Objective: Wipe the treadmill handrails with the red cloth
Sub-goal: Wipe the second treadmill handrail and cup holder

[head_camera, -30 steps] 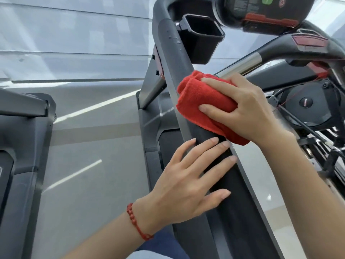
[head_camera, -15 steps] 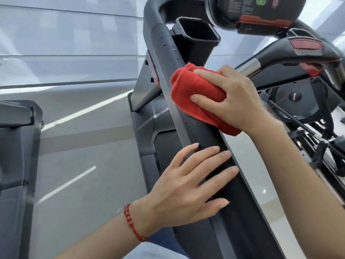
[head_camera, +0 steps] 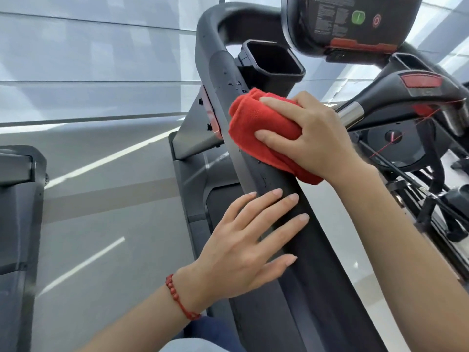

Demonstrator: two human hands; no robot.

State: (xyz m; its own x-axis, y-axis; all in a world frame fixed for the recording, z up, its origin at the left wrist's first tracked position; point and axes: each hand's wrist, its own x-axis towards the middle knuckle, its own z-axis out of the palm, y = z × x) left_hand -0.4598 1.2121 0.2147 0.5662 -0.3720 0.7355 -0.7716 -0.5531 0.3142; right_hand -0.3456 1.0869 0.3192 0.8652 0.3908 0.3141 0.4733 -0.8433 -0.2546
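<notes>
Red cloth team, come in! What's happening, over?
Right hand presses red cloth on handrail. Left hand flat on rail below, open. Droplets above cloth; path clear.

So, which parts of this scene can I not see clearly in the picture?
- Head view: the handrail surface under the red cloth, covered by the cloth and right hand.
- Rail beneath the left hand, hidden by its palm.
- Console text, too small to read.
- Rail's lower end, cut off by the bottom edge.

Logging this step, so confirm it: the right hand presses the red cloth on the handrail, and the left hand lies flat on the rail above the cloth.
One detail is wrong. In the head view the left hand lies flat on the handrail below the red cloth, nearer the person, not above it. The right hand does press the cloth on the rail.
</notes>
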